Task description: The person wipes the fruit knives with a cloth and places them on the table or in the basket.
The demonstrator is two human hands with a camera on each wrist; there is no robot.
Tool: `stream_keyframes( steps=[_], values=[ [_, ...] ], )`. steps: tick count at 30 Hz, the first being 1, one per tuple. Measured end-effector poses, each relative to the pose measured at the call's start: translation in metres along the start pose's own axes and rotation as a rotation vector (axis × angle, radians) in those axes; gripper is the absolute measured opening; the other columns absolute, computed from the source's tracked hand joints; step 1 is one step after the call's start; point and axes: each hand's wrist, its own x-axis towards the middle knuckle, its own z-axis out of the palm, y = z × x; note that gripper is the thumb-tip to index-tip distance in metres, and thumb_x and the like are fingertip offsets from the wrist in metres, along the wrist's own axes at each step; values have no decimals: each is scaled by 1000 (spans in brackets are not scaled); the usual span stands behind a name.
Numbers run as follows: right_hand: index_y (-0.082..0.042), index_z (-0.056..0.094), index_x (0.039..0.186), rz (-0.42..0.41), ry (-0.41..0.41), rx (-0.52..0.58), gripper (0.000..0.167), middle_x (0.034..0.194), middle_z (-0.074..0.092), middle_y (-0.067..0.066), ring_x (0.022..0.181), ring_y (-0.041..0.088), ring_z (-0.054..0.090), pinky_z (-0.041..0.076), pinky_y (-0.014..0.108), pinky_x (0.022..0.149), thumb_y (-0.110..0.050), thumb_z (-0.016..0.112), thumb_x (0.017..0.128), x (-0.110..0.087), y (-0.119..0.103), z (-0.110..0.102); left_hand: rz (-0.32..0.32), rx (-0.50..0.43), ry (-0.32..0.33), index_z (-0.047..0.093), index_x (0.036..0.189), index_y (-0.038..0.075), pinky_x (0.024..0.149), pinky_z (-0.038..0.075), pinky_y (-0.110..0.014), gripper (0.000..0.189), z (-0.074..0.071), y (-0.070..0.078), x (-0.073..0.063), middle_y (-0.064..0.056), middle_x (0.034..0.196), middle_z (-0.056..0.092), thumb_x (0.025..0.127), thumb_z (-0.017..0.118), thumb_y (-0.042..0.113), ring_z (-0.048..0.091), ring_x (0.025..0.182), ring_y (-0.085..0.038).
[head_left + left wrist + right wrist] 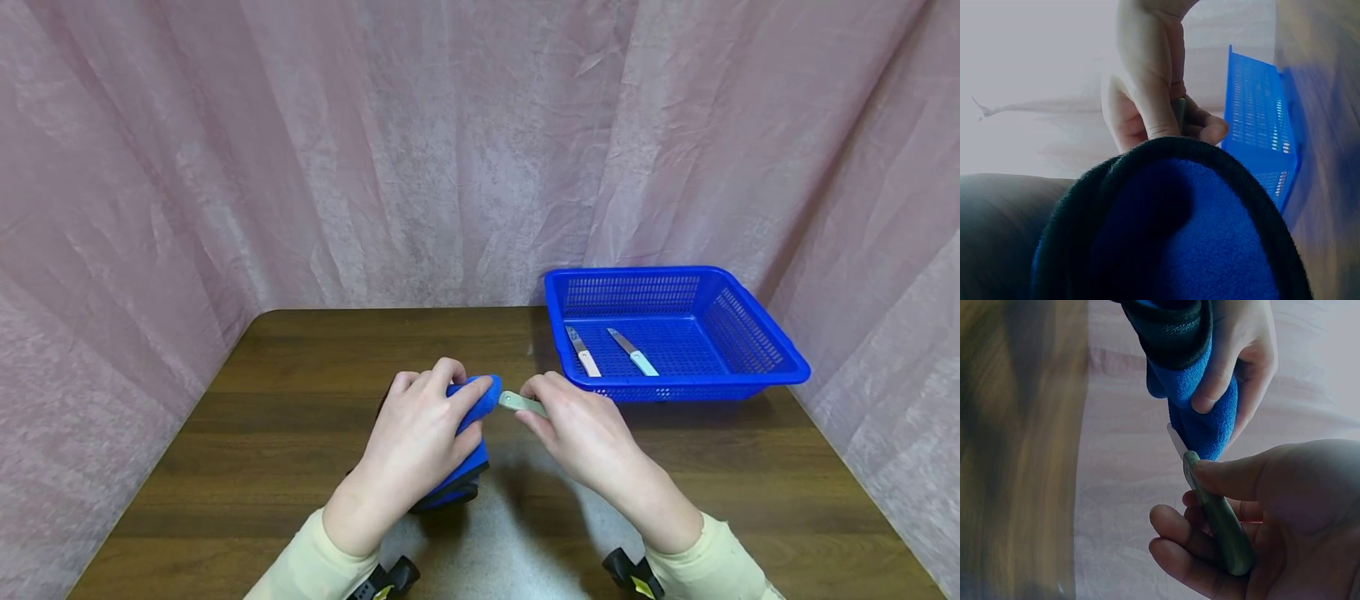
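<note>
My left hand (423,425) grips a folded blue cloth (480,402) with black edging, held over the middle of the table. Thumb and fingers of my right hand (581,429) hold a small knife by its pale green handle (520,403). Seen from the right wrist, the knife's short blade (1177,439) lies against the end of the cloth (1180,387), part of it hidden there. In the left wrist view, the cloth (1216,231) fills the lower part, and my right hand (1150,75) is just beyond it.
A blue plastic basket (678,381) stands at the right back of the wooden table (300,400). Inside lie a knife with a pale pink handle (589,364) and one with a pale mint handle (643,363). Pink curtains (420,167) hang behind and at both sides.
</note>
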Motion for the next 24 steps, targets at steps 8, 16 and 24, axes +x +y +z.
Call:
stream_keyframes(
  steps=[8, 16, 24],
  values=[
    [-13, 73, 109, -7, 11, -11, 15, 94, 64, -5, 69, 9, 55, 49, 32, 58, -20, 83, 101, 0, 0, 1, 22, 5, -36, 81, 130, 20, 84, 55, -49, 40, 0, 1, 1, -9, 115, 68, 90, 83, 20, 73, 86, -23],
    [-14, 73, 109, -12, 12, -14, 15, 96, 66, -4, 71, 10, 57, 50, 32, 58, -21, 83, 101, 0, 0, 1, 16, 13, -41, 82, 131, 21, 82, 54, -48, 41, 0, -1, -1, -9, 115, 68, 90, 83, 21, 73, 86, -23],
    [-14, 73, 108, -24, 36, -12, 15, 96, 65, -5, 70, 11, 58, 50, 33, 58, -20, 84, 100, 0, 1, 1, -7, 20, -34, 82, 131, 19, 82, 55, -49, 42, -1, -5, -1, -8, 115, 68, 89, 84, 20, 73, 85, -23]
  ],
)
